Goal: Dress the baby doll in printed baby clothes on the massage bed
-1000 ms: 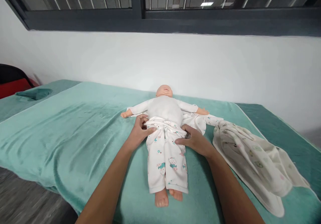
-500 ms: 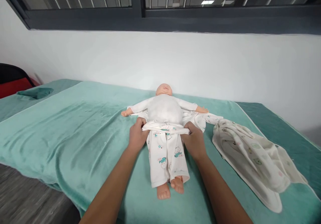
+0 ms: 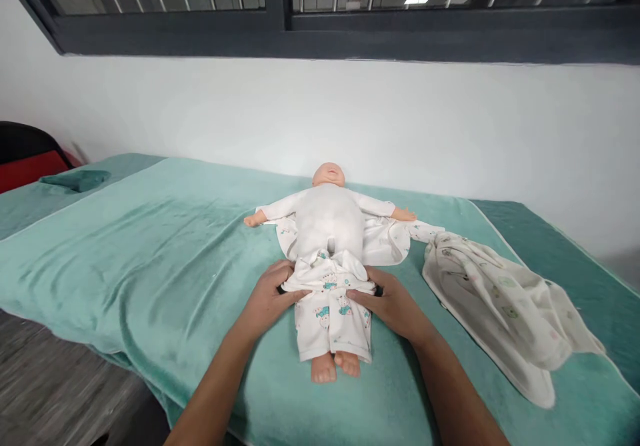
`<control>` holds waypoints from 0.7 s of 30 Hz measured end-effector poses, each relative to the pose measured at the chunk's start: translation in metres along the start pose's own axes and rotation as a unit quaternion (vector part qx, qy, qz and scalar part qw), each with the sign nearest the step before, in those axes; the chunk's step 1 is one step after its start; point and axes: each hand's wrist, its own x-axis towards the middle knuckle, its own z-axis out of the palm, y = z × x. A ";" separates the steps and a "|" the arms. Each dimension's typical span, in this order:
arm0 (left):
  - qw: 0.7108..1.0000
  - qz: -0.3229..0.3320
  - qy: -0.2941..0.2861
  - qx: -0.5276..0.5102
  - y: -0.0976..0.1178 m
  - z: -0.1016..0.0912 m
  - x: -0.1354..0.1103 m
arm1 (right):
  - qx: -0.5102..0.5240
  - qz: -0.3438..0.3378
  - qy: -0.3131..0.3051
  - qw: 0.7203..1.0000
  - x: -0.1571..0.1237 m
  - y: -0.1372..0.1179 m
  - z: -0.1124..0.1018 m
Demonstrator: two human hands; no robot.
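A baby doll (image 3: 330,216) lies on its back, head toward the wall and arms spread, its torso and arms in white. White baby trousers (image 3: 333,319) with teal prints cover its legs, the waist bunched around the upper thighs; both bare feet stick out of the cuffs. My left hand (image 3: 273,296) grips the bunched waist on the left side, thumb on top and fingers behind. On the right side my right hand (image 3: 387,299) grips it the same way. Under the doll's back a printed white top (image 3: 387,246) lies spread open.
A teal sheet (image 3: 150,253) covers the bed. At the right lies a crumpled cream printed cloth (image 3: 505,306), touching the top's sleeve. A red and black object (image 3: 30,159) stands at the far left. Behind the bed rises a white wall (image 3: 200,113) under a barred window.
Both hands have moved down toward the doll's feet with the trousers' waist. The lower belly now shows, and the trousers are more bunched.
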 end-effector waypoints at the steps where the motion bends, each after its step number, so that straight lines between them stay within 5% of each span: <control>1: 1.000 -0.001 0.004 0.008 -0.002 0.001 0.000 | -0.008 0.005 0.012 1.000 -0.001 0.002 0.002; 6: 0.997 -0.060 0.041 -0.030 -0.005 0.006 -0.009 | 0.010 0.026 0.032 0.999 -0.009 0.002 0.006; 9: 0.998 -0.026 0.013 -0.058 -0.001 0.011 -0.029 | 0.046 0.014 -0.007 0.999 -0.024 -0.004 0.008; 15: 0.993 0.030 -0.094 0.062 0.011 0.023 -0.066 | -0.014 0.006 -0.027 1.000 -0.054 -0.004 0.019; 21: 0.980 0.052 -0.071 0.177 0.021 0.035 -0.069 | -0.058 -0.045 0.008 0.997 -0.058 0.004 0.029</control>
